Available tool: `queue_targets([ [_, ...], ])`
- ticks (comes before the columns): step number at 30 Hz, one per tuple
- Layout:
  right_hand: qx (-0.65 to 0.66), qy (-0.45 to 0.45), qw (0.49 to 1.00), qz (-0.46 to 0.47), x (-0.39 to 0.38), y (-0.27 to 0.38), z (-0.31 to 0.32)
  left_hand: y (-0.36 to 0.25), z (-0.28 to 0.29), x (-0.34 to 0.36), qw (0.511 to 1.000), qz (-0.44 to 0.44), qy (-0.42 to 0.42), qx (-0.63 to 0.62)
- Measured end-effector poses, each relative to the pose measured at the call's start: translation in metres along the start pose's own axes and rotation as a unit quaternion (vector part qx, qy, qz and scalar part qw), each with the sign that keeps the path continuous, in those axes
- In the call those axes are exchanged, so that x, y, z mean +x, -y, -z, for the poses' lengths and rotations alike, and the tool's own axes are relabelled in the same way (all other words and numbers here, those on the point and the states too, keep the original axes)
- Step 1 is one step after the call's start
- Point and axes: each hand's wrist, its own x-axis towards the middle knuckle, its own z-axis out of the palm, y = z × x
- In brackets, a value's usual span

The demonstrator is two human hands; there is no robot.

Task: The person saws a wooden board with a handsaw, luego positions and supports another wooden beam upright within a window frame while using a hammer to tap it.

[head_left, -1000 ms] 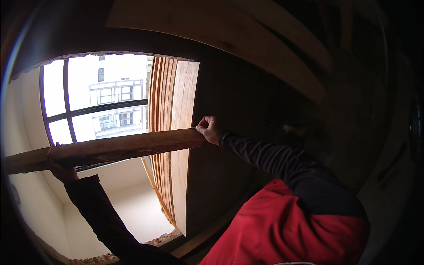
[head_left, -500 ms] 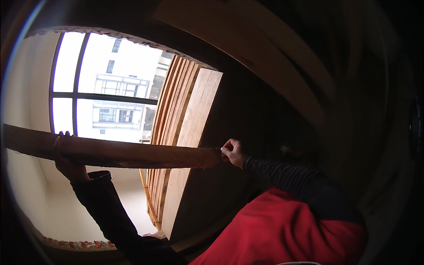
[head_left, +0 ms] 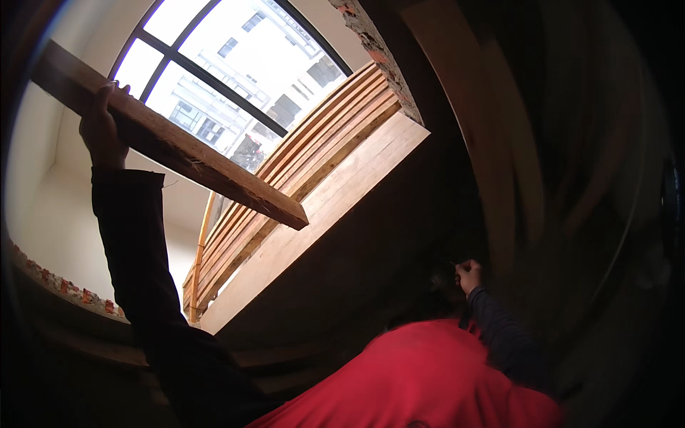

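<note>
Raised at the far left, my left hand (head_left: 104, 132) grips a long rough-sawn wooden beam (head_left: 193, 153) from below, its fingertips curling over the upper edge. The beam slants down to the right, its squared end hanging in front of a stack of boards (head_left: 325, 143). Low on the right, apart from the beam, my right hand (head_left: 469, 277) is closed in a pinch. A tiny pale tip shows at its fingers, too small and dim to name.
Beside the stack, a wide pale board (head_left: 321, 214) borders a dark area. A dark-framed window (head_left: 214, 68) stands beyond. Broken brick edges (head_left: 371, 43) line the opening, and more long timbers (head_left: 474, 128) show dimly on the right. Red clothing (head_left: 421, 371) covers my front.
My right hand has left the beam's end and moved down and right. The beam, still in my left hand, now slants instead of lying nearly level. The whole view has turned.
</note>
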Motion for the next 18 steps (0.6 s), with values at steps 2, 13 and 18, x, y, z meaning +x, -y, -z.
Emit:
queue_targets([
  [2, 0.020, -0.013, 1.000, -0.016, -0.016, 0.004, 0.009, 0.009, 0.022, 0.011, 0.991, -0.051, -0.026, 0.118],
  [13, -0.023, -0.087, 0.995, -0.034, -0.066, -0.067, 0.097, 0.010, 0.041, -0.002, 0.975, -0.115, -0.113, 0.153],
  [18, -0.035, -0.225, 0.971, 0.068, 0.019, -0.160, 0.258, -0.004, -0.003, -0.003, 0.982, -0.133, -0.130, 0.007],
])
